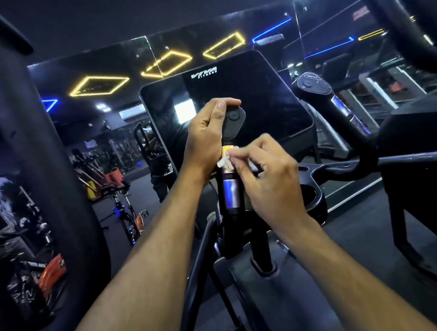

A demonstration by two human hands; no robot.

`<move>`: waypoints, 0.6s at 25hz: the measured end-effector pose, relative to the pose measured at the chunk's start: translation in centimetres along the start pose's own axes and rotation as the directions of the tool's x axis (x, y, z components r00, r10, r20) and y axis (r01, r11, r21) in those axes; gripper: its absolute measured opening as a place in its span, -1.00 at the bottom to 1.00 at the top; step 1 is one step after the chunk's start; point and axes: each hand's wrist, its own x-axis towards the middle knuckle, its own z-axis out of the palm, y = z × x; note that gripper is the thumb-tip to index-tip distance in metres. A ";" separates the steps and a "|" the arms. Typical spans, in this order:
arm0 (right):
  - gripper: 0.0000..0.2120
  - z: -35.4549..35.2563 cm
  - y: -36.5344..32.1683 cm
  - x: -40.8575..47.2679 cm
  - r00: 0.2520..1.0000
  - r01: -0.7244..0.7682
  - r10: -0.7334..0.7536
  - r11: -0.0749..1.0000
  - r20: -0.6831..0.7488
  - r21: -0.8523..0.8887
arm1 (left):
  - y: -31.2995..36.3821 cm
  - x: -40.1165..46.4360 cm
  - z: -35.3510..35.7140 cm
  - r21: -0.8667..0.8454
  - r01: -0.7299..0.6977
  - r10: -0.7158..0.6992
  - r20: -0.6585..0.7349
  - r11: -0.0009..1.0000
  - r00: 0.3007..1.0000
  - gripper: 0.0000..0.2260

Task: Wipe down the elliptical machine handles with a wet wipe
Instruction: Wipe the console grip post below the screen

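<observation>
The left inner handle (230, 191) of the elliptical stands upright in the middle of the view, black with shiny metal sensor bands and a button pad at its top. My left hand (206, 136) grips the top of this handle, thumb beside the button pad. My right hand (265, 176) pinches a small crumpled white wet wipe (226, 158) and presses it against the upper metal band just below my left hand. The matching right handle (341, 109) rises untouched at the upper right.
The dark console screen (255, 91) sits right behind the handles. A thick black moving arm (34, 154) crosses the left side, another curves at the top right (412, 36). A cup holder (310, 194) lies right of the handle. Mirrors ahead reflect gym equipment and neon lights.
</observation>
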 end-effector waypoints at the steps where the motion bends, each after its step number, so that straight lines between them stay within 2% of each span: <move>1: -0.91 -0.5 -0.1 -1.6 0.999 0.012 -0.012 1.000 0.044 -0.012 | 0.0 0.0 -0.1 -0.024 0.007 -0.006 0.025 1.000 1.000 -0.71; 4: -0.90 -1.6 -0.2 -4.8 0.993 0.040 -0.036 0.998 0.109 -0.038 | 0.1 0.2 -0.4 -0.067 0.021 -0.017 0.062 0.997 0.998 -0.72; 6: -0.90 -1.4 -0.2 -3.3 0.992 0.049 -0.043 0.998 0.123 -0.049 | 0.0 0.3 -0.7 -0.097 0.042 -0.034 0.085 0.994 0.996 -0.72; 9: -0.93 -0.5 0.2 2.1 0.999 0.032 -0.028 0.997 0.046 -0.072 | -0.1 0.4 -0.9 -0.215 0.099 -0.073 0.124 0.972 0.990 -0.72; 12: -0.94 0.1 0.6 2.7 0.995 -0.094 0.095 0.994 -0.017 0.048 | -0.1 0.3 -0.7 -0.314 0.135 -0.099 0.127 0.940 0.987 -0.75; 15: -0.97 -0.7 0.1 -3.1 0.983 -0.182 0.184 0.970 0.003 0.161 | -0.2 0.1 -0.1 -0.318 0.118 -0.097 0.081 0.941 0.992 -0.76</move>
